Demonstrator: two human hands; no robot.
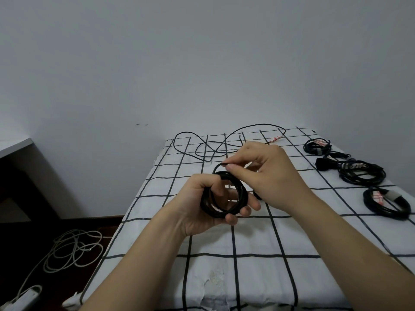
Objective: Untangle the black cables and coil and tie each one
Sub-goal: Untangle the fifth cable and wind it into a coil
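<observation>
**Both hands on one black coil above the checked cloth**

The left hand (pixel 197 198) was held above the middle of the checked cloth (pixel 247 277), its fingers curled through a cable coil (pixel 211 209) of several black turns and gripping it; the coil was lifted clear of the cloth, and the cloth's grid showed through its opening. The right hand (pixel 269 173) was close beside the left, just above the coil's upper rim; its thumb and forefinger pinched a free strand (pixel 216 167) that arched up from the top of the coil, the other fingers loosely bent behind; so the two hands were near each other, each clamped on the same cable.

At the cloth's far end lay a loose cable (pixel 262 125) in wide open loops that crossed one another, with a small red-and-white tag (pixel 275 139) near its right part; whether this cable ran into the coil could not be told. Along the cloth's right edge sat three tied bundles of black cable: the far bundle (pixel 316 147); the middle bundle (pixel 361 175), with a black plug (pixel 323 163) beside it; and the near bundle (pixel 386 205), bound with a pale band. Off the cloth's left edge, down on the dark floor, a white cable (pixel 71 250) lay in slack loops; near the cloth's front left corner a white block (pixel 24 297), partly cut off by the frame, lay on the floor too; what it was could not be told.
</observation>
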